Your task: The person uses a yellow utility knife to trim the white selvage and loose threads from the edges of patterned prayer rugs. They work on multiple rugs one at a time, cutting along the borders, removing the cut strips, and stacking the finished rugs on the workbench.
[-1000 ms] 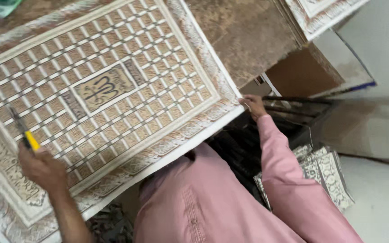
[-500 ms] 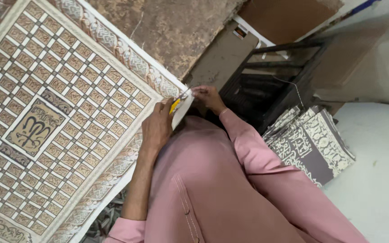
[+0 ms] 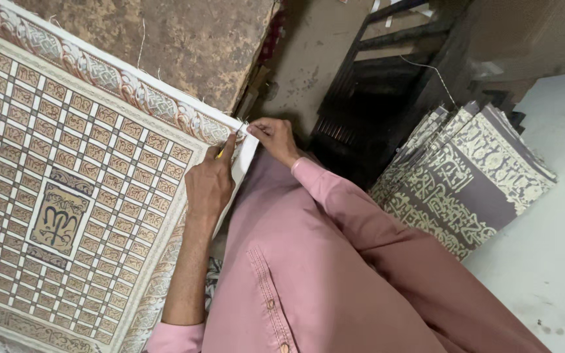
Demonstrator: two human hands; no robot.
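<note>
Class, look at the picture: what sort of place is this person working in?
Probably a small craft workshop for patterned panels: a large gridded panel on a worn workbench, and a stack of similar printed panels nearby.

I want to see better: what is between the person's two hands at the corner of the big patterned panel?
In the head view, the white corner edge of the patterned panel lies between the left hand and right hand, beside a yellow tool tip.
</note>
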